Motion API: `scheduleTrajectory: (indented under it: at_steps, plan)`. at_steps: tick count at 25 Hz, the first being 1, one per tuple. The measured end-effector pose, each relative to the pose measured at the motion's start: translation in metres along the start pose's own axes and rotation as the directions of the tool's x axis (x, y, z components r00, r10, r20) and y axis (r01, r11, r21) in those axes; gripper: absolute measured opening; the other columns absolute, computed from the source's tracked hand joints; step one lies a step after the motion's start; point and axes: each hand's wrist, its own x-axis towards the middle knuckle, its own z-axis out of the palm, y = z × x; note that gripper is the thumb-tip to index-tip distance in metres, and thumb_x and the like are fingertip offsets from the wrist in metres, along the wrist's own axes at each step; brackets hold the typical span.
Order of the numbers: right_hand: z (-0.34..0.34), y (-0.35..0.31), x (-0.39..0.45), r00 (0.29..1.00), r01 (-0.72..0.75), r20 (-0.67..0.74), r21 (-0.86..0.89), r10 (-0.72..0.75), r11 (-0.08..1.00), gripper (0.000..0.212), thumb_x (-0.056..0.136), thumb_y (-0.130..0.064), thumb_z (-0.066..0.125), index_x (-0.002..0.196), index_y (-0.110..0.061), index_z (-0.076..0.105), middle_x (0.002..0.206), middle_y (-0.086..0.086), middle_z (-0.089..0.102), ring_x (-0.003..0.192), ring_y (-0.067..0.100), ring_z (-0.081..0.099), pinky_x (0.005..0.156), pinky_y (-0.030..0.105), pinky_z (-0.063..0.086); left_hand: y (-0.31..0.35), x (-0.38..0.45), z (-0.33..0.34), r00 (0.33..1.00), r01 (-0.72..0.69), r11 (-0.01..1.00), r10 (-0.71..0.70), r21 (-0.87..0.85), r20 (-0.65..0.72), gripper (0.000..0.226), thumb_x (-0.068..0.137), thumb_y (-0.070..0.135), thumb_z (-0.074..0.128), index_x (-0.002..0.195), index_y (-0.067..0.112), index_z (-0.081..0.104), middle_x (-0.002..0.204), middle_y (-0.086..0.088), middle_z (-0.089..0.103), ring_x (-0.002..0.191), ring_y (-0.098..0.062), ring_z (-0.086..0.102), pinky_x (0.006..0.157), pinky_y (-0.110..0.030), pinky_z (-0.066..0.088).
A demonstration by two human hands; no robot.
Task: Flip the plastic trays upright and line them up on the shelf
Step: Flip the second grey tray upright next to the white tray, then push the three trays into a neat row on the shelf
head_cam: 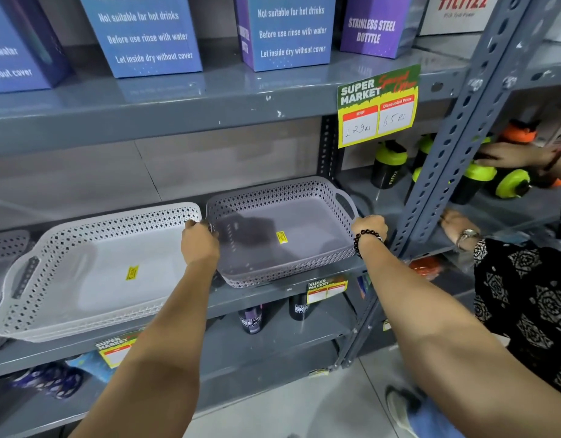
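A grey perforated plastic tray point(282, 213) rests upright on the middle shelf point(273, 294), a yellow sticker on its floor. My left hand point(199, 241) grips its left rim and my right hand point(369, 229), with a bead bracelet on the wrist, grips its right rim near the handle. To its left a white perforated tray point(93, 273) lies upright on the same shelf, nearly touching the grey one, and seems stacked on another white tray. Another grey tray edge point(6, 248) shows at the far left.
Blue and purple bottle boxes point(292, 33) stand on the shelf above. A price tag point(378, 105) hangs from that shelf. A slotted upright post point(443, 159) stands right of the grey tray. Beyond it another person's hands point(506, 156) handle green-lidded shaker bottles point(388, 165).
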Motion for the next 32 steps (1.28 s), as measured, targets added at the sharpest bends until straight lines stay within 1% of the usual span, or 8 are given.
scheduleTrajectory:
  at_steps: [4,8,13,19,21,25,29,32]
  plan:
    - [0.021,-0.019,-0.012,0.911,0.377,-0.088,-0.222,-0.404,0.899,0.040,0.083,-0.002,0.052,0.123,0.001,0.053,0.127,0.023,0.056,0.120,0.039,0.051,0.100,0.043,0.044,-0.007,-0.002,-0.010,0.993,-0.035,0.998,0.040,0.043,-0.112,0.040,0.097,0.027,0.047,0.124,0.000,0.057,0.131,-0.021,0.052,0.118,-0.039,0.051,0.097,-0.045,0.043]
    - [0.069,-0.046,-0.054,0.775,0.632,0.132,-0.152,-0.618,0.760,0.044,0.087,0.000,0.044,0.130,-0.006,0.049,0.127,0.021,0.055,0.116,0.036,0.053,0.090,0.041,0.048,-0.045,0.003,-0.037,0.973,0.024,0.999,-0.017,0.030,-0.229,0.042,0.099,0.027,0.040,0.131,0.004,0.054,0.137,-0.017,0.051,0.124,-0.036,0.049,0.102,-0.044,0.038]
    - [0.140,-0.067,-0.120,0.668,0.563,0.557,0.056,-0.494,0.825,0.051,0.094,-0.025,0.051,0.141,-0.010,0.038,0.147,0.012,0.043,0.132,0.030,0.044,0.110,0.038,0.038,-0.135,0.015,-0.099,0.927,0.196,0.978,-0.208,-0.069,-0.312,0.050,0.100,0.034,0.037,0.136,0.002,0.048,0.140,-0.021,0.048,0.126,-0.040,0.048,0.106,-0.047,0.039]
    - [0.193,-0.078,-0.167,0.671,0.357,0.715,-0.081,-0.195,0.931,0.103,0.076,-0.057,0.065,0.152,-0.016,0.008,0.161,0.008,0.008,0.147,0.029,0.017,0.119,0.045,0.021,-0.249,0.052,-0.169,0.901,0.362,0.888,-0.411,-0.282,-0.138,0.074,0.091,0.043,0.054,0.146,-0.001,0.030,0.150,-0.025,0.036,0.136,-0.040,0.038,0.110,-0.049,0.036]
    - [0.208,-0.075,-0.178,0.686,0.299,0.715,-0.108,-0.134,0.948,0.109,0.075,-0.045,0.073,0.152,-0.012,0.003,0.160,0.012,0.008,0.146,0.031,0.021,0.117,0.044,0.026,-0.272,0.063,-0.179,0.892,0.436,0.845,-0.451,-0.310,0.024,0.084,0.086,0.039,0.064,0.149,0.000,0.024,0.154,-0.020,0.031,0.140,-0.037,0.034,0.112,-0.047,0.033]
    - [0.214,-0.076,-0.193,0.786,0.414,0.594,-0.294,-0.175,0.862,0.082,0.083,-0.021,0.070,0.147,-0.003,0.024,0.151,0.015,0.035,0.135,0.032,0.040,0.107,0.037,0.038,-0.299,0.081,-0.177,0.881,0.461,0.841,-0.397,-0.284,0.257,0.094,0.078,0.029,0.076,0.151,0.007,0.022,0.156,-0.014,0.028,0.142,-0.033,0.033,0.116,-0.044,0.030]
    - [0.214,-0.073,-0.192,0.819,0.418,0.556,-0.411,-0.141,0.810,0.065,0.079,-0.016,0.071,0.135,0.002,0.042,0.136,0.019,0.052,0.122,0.036,0.053,0.099,0.041,0.048,-0.318,0.100,-0.161,0.875,0.451,0.832,-0.340,-0.324,0.345,0.095,0.068,0.025,0.082,0.148,0.015,0.030,0.150,-0.012,0.043,0.133,-0.035,0.046,0.112,-0.050,0.037]
    - [0.219,-0.068,-0.189,0.818,0.448,0.544,-0.401,-0.186,0.799,0.076,0.075,-0.011,0.072,0.142,-0.006,0.035,0.140,0.019,0.049,0.124,0.037,0.052,0.101,0.047,0.048,-0.302,0.092,-0.169,0.891,0.414,0.856,-0.311,-0.311,0.330,0.088,0.074,0.018,0.079,0.148,0.014,0.031,0.148,-0.012,0.045,0.132,-0.034,0.047,0.112,-0.046,0.038]
